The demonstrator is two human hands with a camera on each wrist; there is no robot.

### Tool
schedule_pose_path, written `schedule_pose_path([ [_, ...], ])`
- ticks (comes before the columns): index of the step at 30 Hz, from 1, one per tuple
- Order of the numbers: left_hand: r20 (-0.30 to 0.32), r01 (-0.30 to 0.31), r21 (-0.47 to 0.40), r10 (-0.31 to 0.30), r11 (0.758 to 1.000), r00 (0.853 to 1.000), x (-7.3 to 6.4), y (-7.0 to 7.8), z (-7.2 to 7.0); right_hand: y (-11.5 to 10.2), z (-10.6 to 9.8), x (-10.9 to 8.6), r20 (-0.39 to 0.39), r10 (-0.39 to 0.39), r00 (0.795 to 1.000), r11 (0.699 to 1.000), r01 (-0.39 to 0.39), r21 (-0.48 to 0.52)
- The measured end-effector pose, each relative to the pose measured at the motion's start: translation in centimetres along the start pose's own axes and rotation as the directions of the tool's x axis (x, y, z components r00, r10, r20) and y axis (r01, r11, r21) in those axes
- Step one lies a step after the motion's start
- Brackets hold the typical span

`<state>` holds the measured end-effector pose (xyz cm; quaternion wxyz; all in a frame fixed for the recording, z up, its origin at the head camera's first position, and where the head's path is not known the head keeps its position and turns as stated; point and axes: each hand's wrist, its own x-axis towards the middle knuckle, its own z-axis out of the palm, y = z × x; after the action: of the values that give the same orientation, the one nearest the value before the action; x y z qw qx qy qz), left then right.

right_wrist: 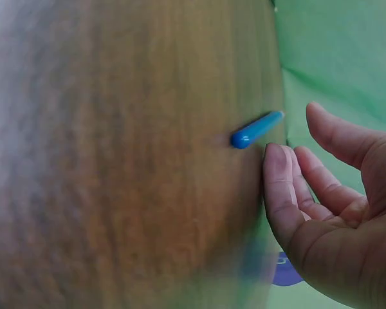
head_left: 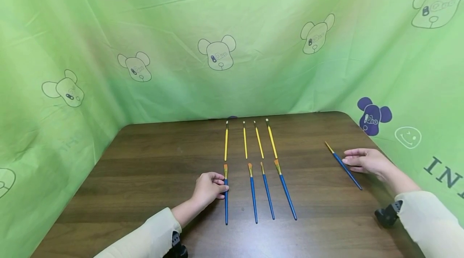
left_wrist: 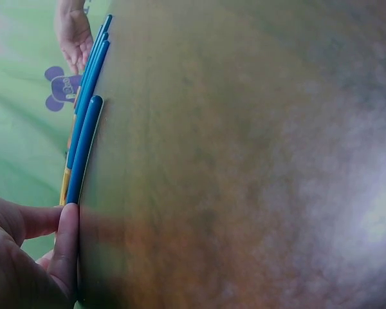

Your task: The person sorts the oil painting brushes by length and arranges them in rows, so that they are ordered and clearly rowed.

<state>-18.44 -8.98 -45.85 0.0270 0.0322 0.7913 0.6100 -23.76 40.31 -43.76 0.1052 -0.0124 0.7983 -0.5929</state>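
Observation:
My left hand (head_left: 206,188) pinches the leftmost blue-handled paintbrush (head_left: 226,205) between thumb and fingers, near the upper part of its handle. That brush lies along the tabletop with its orange bristles pointing away from me. In the left wrist view, the thumb and a fingertip meet at the blue handle (left_wrist: 85,148). My right hand (head_left: 370,163) is relaxed at the right side, fingertips close beside a slanted blue paintbrush (head_left: 344,166). The right wrist view shows the thumb spread from the fingers, nothing between them, and the blue handle end (right_wrist: 251,134) just past the fingertips.
Three more blue paintbrushes, among them a wide one (head_left: 287,195), lie right of my left hand. Behind them stretches a row of several yellow-handled brushes (head_left: 245,141). A green printed cloth (head_left: 174,96) hangs around the brown wooden table (head_left: 152,161).

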Motion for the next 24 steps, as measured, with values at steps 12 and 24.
schedule_pose_path([
  [12,-0.008,-0.007,0.016,0.007,1.000,1.000,0.1,-0.3,0.1,0.0,0.4,-0.1,0.008,0.030,1.000,0.999,-0.029,-0.013],
  [24,-0.006,-0.009,0.008,0.009,1.000,1.000,0.1,-0.4,0.1,-0.5,1.5,-0.5,-0.063,-0.023,0.998,0.967,0.006,-0.256],
])
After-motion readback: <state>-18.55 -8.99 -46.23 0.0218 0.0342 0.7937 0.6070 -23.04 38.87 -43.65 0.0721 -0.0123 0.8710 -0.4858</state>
